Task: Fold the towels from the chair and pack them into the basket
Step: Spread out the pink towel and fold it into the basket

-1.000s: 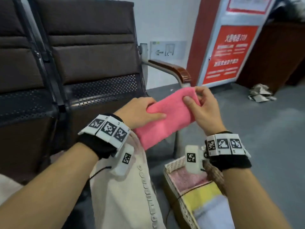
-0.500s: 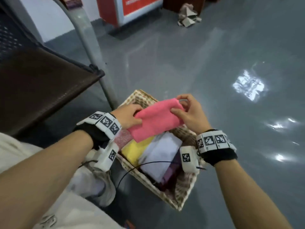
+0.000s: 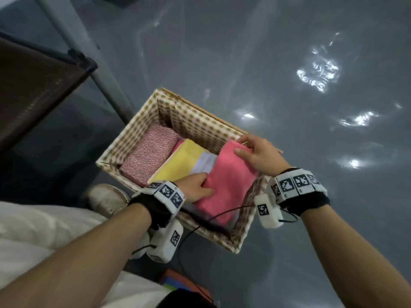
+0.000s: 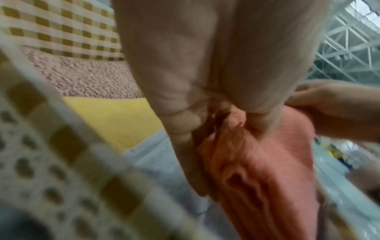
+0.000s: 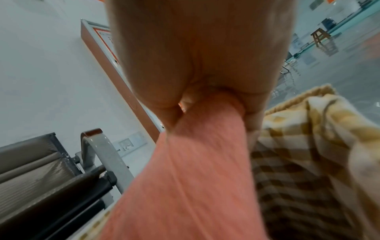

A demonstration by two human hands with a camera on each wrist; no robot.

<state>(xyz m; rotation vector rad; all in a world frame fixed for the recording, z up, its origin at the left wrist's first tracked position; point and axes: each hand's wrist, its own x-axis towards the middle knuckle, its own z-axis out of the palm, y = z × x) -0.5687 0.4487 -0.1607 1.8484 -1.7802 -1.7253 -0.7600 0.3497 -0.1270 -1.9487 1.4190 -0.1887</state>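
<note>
A folded pink towel (image 3: 229, 181) lies tilted in the right part of the checked-lined wicker basket (image 3: 200, 121) on the floor. My left hand (image 3: 195, 187) pinches the towel's near-left edge, and my right hand (image 3: 255, 154) grips its far end at the basket's right rim. In the left wrist view the fingers (image 4: 185, 123) curl into the pink towel (image 4: 267, 162). The right wrist view shows thumb and fingers closed round the pink towel (image 5: 195, 178). Inside the basket lie a speckled pink towel (image 3: 149, 156), a yellow towel (image 3: 180, 165) and a pale lilac towel (image 3: 205, 162).
The basket stands on a shiny grey floor (image 3: 289, 85). A dark chair seat (image 3: 33, 90) and its grey metal leg (image 3: 89, 63) are at the upper left. My white shoe (image 3: 106, 198) and light trousers (image 3: 40, 236) are close to the basket's near-left corner.
Both hands have carried the pink towel down from in front of the chair into the basket's right side. My head view has tipped down onto the basket.
</note>
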